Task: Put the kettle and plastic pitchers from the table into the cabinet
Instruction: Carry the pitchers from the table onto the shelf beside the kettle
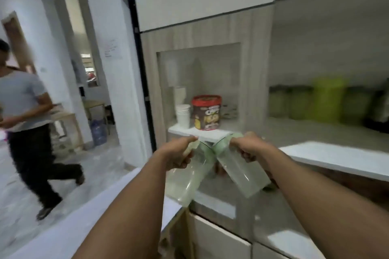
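Note:
I hold two clear plastic pitchers with pale green tops, one in each hand, their tops tilted toward each other and nearly touching. My left hand [177,151] grips the handle of the left pitcher [187,181]. My right hand [250,147] grips the handle of the right pitcher [244,172]. Both hang just in front of the cabinet [256,52], below its small open niche. No kettle is clearly in view.
The niche holds a red-lidded snack tub [206,112] and stacked white cups [182,114]. Green containers [327,100] stand blurred on the counter to the right. A white table edge [101,206] runs at lower left. A person [27,124] walks on the left.

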{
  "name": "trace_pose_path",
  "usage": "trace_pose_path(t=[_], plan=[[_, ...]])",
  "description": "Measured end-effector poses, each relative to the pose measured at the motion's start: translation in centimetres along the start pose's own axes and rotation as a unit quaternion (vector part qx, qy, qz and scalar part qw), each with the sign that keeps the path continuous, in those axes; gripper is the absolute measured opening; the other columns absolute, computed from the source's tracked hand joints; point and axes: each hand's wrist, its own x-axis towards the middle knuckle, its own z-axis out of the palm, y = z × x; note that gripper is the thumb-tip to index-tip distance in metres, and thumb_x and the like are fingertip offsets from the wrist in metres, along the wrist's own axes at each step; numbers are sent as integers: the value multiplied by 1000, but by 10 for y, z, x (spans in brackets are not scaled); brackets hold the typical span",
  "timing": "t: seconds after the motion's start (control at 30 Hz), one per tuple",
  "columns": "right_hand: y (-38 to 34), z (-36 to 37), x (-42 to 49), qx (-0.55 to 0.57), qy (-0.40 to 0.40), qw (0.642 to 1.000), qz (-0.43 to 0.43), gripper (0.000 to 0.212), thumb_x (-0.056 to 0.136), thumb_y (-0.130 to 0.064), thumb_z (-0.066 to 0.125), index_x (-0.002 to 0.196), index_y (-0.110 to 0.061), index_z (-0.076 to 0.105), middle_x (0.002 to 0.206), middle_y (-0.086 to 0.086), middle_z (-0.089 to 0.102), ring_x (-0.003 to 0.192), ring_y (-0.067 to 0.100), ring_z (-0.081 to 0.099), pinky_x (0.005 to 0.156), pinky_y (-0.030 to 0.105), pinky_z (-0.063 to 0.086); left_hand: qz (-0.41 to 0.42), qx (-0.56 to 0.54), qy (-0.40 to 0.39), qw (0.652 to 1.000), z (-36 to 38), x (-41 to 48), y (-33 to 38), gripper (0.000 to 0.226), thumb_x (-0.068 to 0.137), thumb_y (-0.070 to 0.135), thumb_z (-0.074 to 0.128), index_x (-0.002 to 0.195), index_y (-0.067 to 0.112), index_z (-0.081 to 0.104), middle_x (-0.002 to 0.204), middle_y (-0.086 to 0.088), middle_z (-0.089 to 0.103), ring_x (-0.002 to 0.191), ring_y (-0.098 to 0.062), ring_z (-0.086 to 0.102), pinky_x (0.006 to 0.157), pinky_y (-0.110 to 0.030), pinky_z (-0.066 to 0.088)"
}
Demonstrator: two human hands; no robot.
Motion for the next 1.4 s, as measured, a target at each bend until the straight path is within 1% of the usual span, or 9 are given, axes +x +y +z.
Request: trace_pose_path(t=[0.23, 0.47, 0.67, 0.8, 0.9, 1.03, 1.13, 1.23, 1.4], plan=[[48, -249, -60, 0, 238, 970, 59, 16, 78, -16, 64, 82, -8, 50, 60, 8, 44, 39, 15, 32, 42, 17, 27, 92, 58, -239, 965, 232, 3, 110, 39, 95, 50, 56, 92, 13, 65, 64, 0, 60, 44, -15, 50, 45, -24, 39], [84, -356, -18, 161, 437, 885, 0, 16, 80, -20, 64, 88, -6, 65, 53, 5, 54, 39, 16, 47, 42, 23, 36, 199, -37, -208, 957, 378, 72, 147, 45, 96, 47, 53, 118, 8, 62, 98, -7, 71, 80, -21, 69, 67, -35, 49], [118, -345, 140, 235, 409, 882, -15, 6, 84, -12, 62, 85, -7, 65, 63, 7, 61, 53, 20, 59, 62, 37, 52, 188, -88, -91, 974, 400, 186, 151, 32, 103, 30, 50, 115, 4, 64, 106, -14, 71, 95, -29, 68, 72, -34, 51], [133, -317, 220, 240, 327, 914, 3, 21, 89, -13, 63, 109, -8, 59, 76, 18, 66, 50, 16, 60, 50, 29, 53, 151, -64, -13, 986, 385, 257, 145, 30, 97, 30, 48, 92, 9, 69, 97, -18, 72, 85, -32, 67, 68, -35, 47], [143, -307, 255, 192, 312, 930, 3, 40, 78, -30, 64, 112, -10, 60, 97, 19, 66, 78, 33, 64, 58, 34, 51, 156, -68, -9, 985, 390, 290, 146, 35, 95, 32, 50, 99, 2, 68, 92, -22, 67, 75, -32, 62, 63, -37, 45], [156, -297, 272, 154, 359, 920, -13, 25, 85, -18, 65, 109, -11, 63, 102, 14, 65, 94, 38, 61, 72, 37, 46, 147, -75, 6, 986, 403, 323, 145, 38, 90, 47, 51, 93, 13, 69, 97, -22, 71, 83, -34, 67, 69, -37, 45], [156, -297, 272, 124, 373, 919, -6, 34, 87, -19, 66, 119, -7, 62, 112, 15, 67, 107, 38, 61, 81, 37, 45, 143, -24, 34, 989, 406, 346, 139, 64, 66, 70, 46, 92, 16, 70, 101, -19, 71, 95, -40, 68, 77, -45, 53], [154, -300, 266, 109, 346, 932, 12, 46, 88, -24, 66, 129, -8, 55, 121, 12, 60, 116, 37, 57, 89, 41, 46, 152, -16, 64, 986, 404, 326, 144, 79, 66, 80, 49, 102, 12, 67, 107, -18, 70, 98, -38, 67, 79, -45, 55], [151, -307, 236, 33, 334, 941, 54, 52, 82, -45, 69, 120, -19, 45, 123, 10, 59, 112, 36, 58, 92, 45, 50, 167, 14, 87, 982, 398, 280, 156, 53, 91, 55, 60, 127, 19, 46, 131, -13, 43, 116, -34, 54, 82, -37, 45]])
